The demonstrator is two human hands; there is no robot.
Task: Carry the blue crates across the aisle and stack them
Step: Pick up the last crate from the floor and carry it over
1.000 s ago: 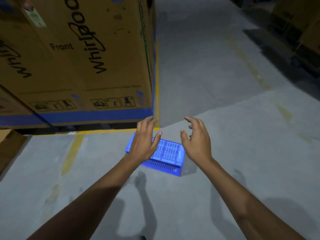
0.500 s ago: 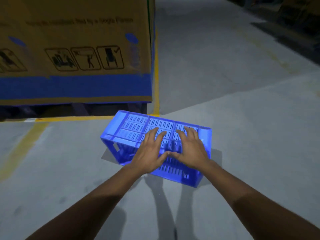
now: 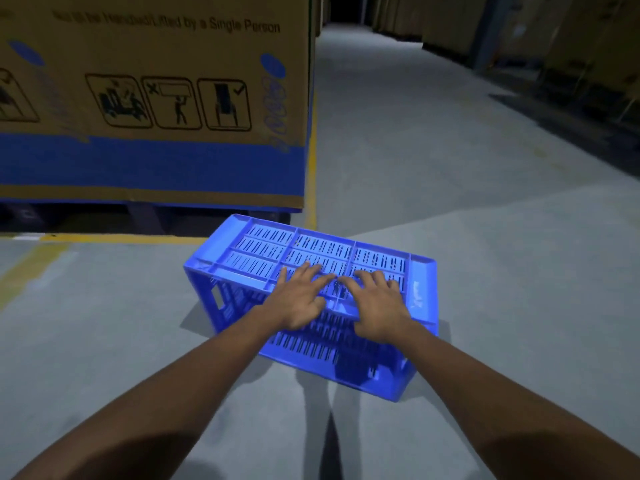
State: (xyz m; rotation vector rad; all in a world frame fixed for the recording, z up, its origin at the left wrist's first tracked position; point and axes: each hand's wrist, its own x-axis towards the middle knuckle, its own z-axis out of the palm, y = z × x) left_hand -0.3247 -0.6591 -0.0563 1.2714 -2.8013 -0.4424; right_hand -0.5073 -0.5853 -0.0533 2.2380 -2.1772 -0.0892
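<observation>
Floor [image 3: 450,237]: grey concrete aisle with yellow lines; it carries all things here.
Cardboard box [image 3: 156,98]: very large, on a pallet at the far left, behind the yellow line.
Blue crate [image 3: 242,251]: upside down on the floor, just in front of the box corner, its slotted base facing up.
Left hand [image 3: 298,303]: flat on the crate base, fingers spread wide, holding nothing.
Right hand [image 3: 377,306]: the same, just beside the left hand, no grip.
Progress: only one crate is visible and no stack. I judge the carrying is not begun for this crate; grasping, lifting, crossing and stacking are all left.
</observation>
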